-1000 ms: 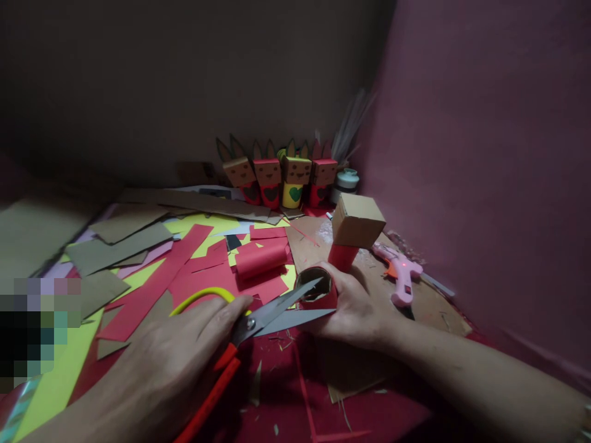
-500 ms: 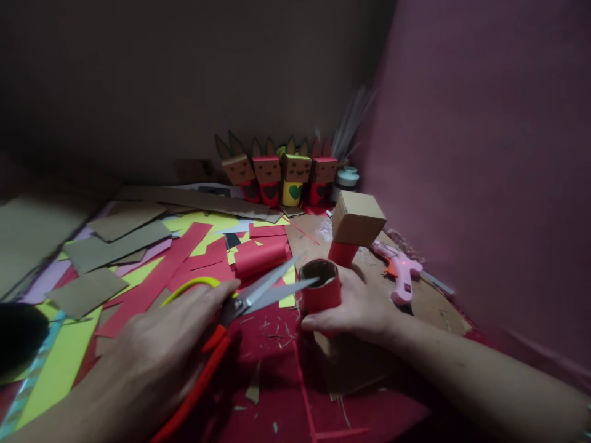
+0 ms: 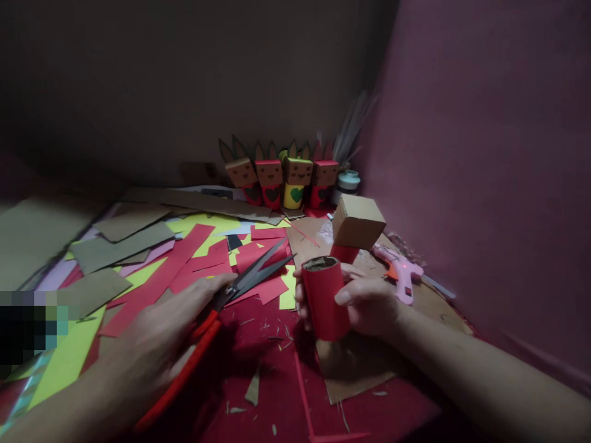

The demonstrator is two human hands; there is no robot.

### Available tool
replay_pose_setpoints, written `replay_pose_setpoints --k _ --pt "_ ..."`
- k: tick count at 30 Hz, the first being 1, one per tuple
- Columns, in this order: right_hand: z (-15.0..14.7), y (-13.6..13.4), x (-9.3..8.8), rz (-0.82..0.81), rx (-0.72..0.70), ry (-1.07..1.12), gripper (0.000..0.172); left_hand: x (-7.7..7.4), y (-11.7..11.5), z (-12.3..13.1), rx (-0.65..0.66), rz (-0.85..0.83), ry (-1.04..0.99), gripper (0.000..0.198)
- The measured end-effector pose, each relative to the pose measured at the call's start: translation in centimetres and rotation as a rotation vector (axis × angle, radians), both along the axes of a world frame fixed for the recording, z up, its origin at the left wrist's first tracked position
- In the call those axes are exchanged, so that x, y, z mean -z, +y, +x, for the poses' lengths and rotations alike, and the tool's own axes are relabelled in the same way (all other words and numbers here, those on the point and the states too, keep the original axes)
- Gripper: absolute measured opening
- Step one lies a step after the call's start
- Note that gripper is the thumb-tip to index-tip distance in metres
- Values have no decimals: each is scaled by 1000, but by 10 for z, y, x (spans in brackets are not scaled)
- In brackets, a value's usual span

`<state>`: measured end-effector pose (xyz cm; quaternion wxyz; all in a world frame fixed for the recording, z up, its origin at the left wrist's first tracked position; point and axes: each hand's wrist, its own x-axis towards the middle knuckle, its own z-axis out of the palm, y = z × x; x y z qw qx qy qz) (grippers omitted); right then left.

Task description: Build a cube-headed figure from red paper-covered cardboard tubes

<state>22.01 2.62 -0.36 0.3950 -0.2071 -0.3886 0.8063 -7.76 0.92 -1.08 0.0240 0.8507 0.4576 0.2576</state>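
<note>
My left hand (image 3: 159, 338) grips a pair of scissors (image 3: 240, 284) with red handles, its blades spread a little and pointing up and to the right. In my right hand (image 3: 373, 301) is a red paper-covered cardboard tube (image 3: 325, 301), held nearly upright with its open top toward me. The scissor tips lie just left of the tube, apart from it. Behind the tube stands a plain cardboard box head (image 3: 359, 220) on a red base. Under the tube lies a piece of brown cardboard (image 3: 351, 369) on the dark red surface.
Several box-headed figures with pointed ears (image 3: 298, 175) stand at the back. A pink glue gun (image 3: 404, 274) rests at the right, near the pink wall. Paper strips (image 3: 184, 258) and cardboard pieces (image 3: 124, 246) cover the left side. Small scraps (image 3: 253, 387) lie in front.
The scissors have drawn back to the left, away from the tube's rim. My right hand has turned and raised the tube, so more of its red side shows.
</note>
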Motion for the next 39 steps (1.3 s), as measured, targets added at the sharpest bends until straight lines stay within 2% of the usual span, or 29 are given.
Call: replay_pose_setpoints --k 5,8,12,16,19,23,30,35,39 --pt "1 0 4 31 -86 18 56 -2 1 1 175 14 14 44" --pt "2 1 5 101 -125 -13 59 -3 -4 5 162 43 26 42" --pt "4 2 2 212 -208 -139 45 -8 -10 13 200 58 55 43" --pt "5 2 2 197 -270 -167 41 -10 -13 16 226 53 45 43" --pt "7 2 6 158 -322 -164 48 -8 -14 17 245 48 19 43" --pt "7 2 8 137 -343 -191 55 -10 -15 20 286 46 14 44" --pt "6 1 8 156 -330 -197 44 -11 -17 24 284 35 12 37" --pt "3 2 10 174 -339 -199 48 -8 -18 26 275 91 20 33" --pt "1 3 9 190 -347 -200 44 -6 -18 27 276 123 30 37"
